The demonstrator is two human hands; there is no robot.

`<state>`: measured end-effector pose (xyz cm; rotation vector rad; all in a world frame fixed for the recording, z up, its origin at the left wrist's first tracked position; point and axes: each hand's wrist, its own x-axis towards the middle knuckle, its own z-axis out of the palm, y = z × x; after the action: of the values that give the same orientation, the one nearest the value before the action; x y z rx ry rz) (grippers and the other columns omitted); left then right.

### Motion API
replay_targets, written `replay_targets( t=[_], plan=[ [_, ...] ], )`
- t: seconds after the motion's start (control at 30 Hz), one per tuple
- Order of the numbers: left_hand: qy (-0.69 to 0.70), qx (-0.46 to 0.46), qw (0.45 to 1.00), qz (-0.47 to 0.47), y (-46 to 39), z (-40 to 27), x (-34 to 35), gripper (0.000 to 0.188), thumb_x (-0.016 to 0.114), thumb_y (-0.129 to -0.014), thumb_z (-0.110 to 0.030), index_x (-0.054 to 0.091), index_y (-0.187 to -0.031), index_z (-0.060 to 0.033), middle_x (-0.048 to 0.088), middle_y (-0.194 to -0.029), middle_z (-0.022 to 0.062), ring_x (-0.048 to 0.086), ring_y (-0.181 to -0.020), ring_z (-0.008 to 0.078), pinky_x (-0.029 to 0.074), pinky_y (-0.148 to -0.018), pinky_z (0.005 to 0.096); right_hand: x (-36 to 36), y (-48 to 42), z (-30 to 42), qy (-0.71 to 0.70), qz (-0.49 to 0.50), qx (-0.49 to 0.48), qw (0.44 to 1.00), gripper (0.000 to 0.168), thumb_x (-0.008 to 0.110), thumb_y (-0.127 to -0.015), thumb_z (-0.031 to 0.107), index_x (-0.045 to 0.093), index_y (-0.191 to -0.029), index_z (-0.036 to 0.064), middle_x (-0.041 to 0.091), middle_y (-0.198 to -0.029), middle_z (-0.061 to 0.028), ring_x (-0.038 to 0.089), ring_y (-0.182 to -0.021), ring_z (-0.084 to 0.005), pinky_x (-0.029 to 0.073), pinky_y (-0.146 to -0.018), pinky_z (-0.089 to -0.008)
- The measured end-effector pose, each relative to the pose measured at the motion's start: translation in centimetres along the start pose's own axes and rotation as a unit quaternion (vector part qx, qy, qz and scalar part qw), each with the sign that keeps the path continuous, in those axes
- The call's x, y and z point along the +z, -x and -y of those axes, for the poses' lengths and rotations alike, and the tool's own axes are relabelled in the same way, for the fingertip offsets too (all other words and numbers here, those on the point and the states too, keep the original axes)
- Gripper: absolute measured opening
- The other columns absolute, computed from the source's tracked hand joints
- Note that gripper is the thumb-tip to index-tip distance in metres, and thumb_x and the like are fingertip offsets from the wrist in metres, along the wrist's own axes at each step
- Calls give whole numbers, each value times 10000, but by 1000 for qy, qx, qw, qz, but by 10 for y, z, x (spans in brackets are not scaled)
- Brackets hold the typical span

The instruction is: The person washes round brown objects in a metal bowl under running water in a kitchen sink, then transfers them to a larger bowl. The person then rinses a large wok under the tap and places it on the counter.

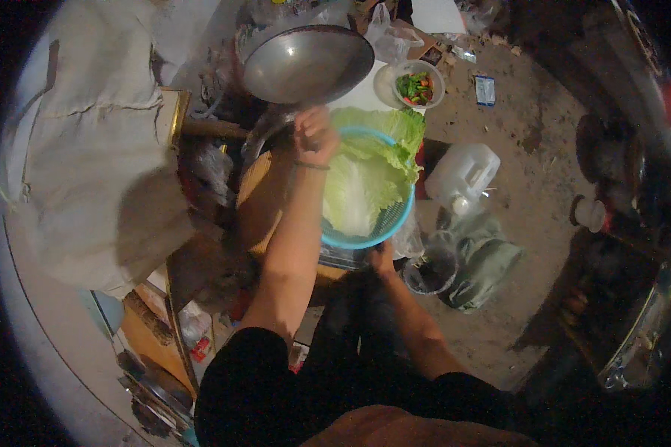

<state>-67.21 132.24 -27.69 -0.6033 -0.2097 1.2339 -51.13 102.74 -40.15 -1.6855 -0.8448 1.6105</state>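
Note:
My left hand [316, 134] is closed in a fist at the near edge of a grey metal wok [310, 67], apparently on its handle, which the fingers hide. The wok is raised and tilted. To the right of my left wrist sits a blue plastic colander [405, 215] holding large napa cabbage leaves [358, 190]. More leaves [377, 118] spread past its far rim. My right hand [381, 258] is at the colander's near underside, partly in shadow. Its fingers are hidden, so its grip cannot be made out.
A clear bowl of cut green and red peppers [418, 85] stands on a white board [349, 99] beyond the colander. Right of it are a translucent plastic jug [464, 173], a clear tub [431, 274] and a green cloth bag [481, 268]. Beige cloth [95, 151] drapes the left side.

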Motion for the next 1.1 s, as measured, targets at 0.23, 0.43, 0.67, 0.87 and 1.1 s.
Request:
replay_targets(
  t=[0.23,0.43,0.67,0.87,1.1],
  plan=[
    [-405,-64,897,-168,-11,6,-11,170,524,-840,-238,469,-876,-82,552,-785,50,574,-707,151,420,-521,265,6,3,-18,-38,-17,-47,998,409,469,-749,-75,427,-1155,-37,509,-1127,-142,481,-1052,-239,368,-910,-349],
    [-847,-167,439,-249,9,43,16,477,505,-857,-406,403,-1162,-54,612,-976,132,614,-811,186,446,-604,306,8,5,-3,-64,-1,-110,992,471,464,-789,6,333,-1239,-40,408,-1241,-185,390,-1150,-263,315,-955,-379],
    [-909,242,293,-169,125,0,56,468,627,-778,-313,510,-1101,4,591,-954,115,565,-877,189,449,-767,298,8,-2,-35,-48,26,-48,997,446,481,-777,29,380,-1203,-56,442,-1229,-162,416,-1124,-260,328,-942,-368],
    [-854,354,130,-359,336,-180,-42,575,614,-763,-417,496,-1132,7,565,-1090,167,547,-994,267,409,-861,337,27,16,-68,13,4,-109,994,429,500,-712,-15,439,-1134,-61,511,-1117,-159,465,-1057,-263,342,-925,-347],
    [-810,363,261,-380,422,-232,-110,474,391,-912,-302,355,-1292,-21,435,-1272,79,371,-1199,243,292,-1008,338,48,44,-38,-31,37,39,998,400,397,-732,-36,442,-1129,-61,508,-1119,-153,467,-1046,-245,342,-917,-326]
  ],
)
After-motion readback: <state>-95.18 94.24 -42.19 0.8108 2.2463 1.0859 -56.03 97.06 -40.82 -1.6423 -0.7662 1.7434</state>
